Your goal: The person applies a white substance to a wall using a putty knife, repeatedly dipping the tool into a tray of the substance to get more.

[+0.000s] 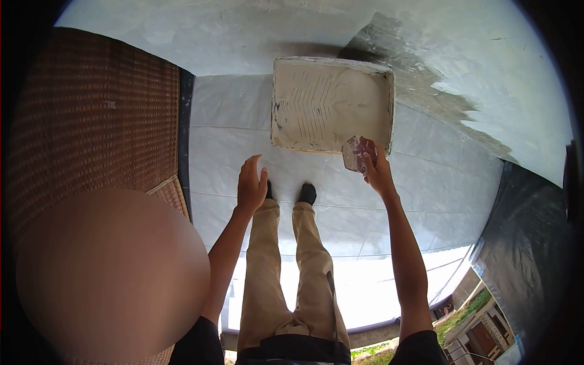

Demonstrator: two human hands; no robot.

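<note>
A paint tray (331,106) with a ribbed slope is coated in thick, beige-grey paint or compound, and its rim is crusted. At its near right corner, my right hand (378,173) grips a small dark-red piece smeared with grey paste (358,153); I cannot make out whether it is a cup or a block. My left hand (250,185) is off to the left, nearer to me than the tray. Its fingers are stretched out, and it holds nothing.
Grey sheeting (228,134) covers the floor under my feet. Beyond the tray rises a pale wall (243,36) with a darker patch (420,73). A woven brown panel (109,109) stands left, black sheeting (517,231) right. A blurred round patch hides the lower left.
</note>
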